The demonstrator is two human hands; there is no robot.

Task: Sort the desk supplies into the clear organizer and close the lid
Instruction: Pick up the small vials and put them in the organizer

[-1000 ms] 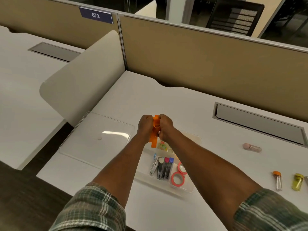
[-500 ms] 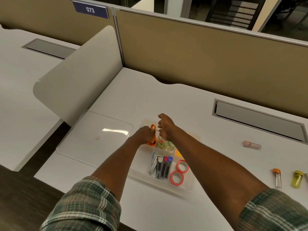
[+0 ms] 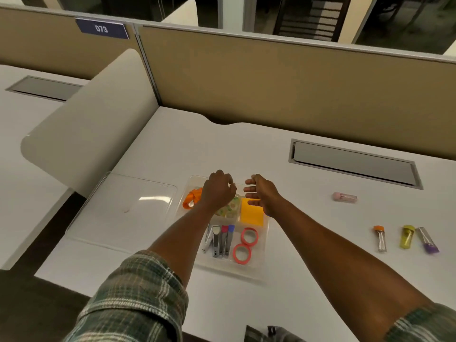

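Note:
The clear organizer lies on the white desk in front of me. Its compartments hold an orange ribbon, round stickers, a yellow pad, several nail clippers and two coral tape rings. My left hand hovers over the back left compartment, fingers loosely curled, holding nothing. Beside it, my right hand is spread open above the yellow pad. The clear lid lies flat to the left of the organizer.
To the right on the desk lie a pink small case, an orange-capped tube, a yellow vial and a purple-capped tube. A beige partition stands behind, a curved divider at left. A cable hatch sits back right.
Both hands held the orange ribbon up a second ago. They lowered it into the back left compartment, let go, and moved apart.

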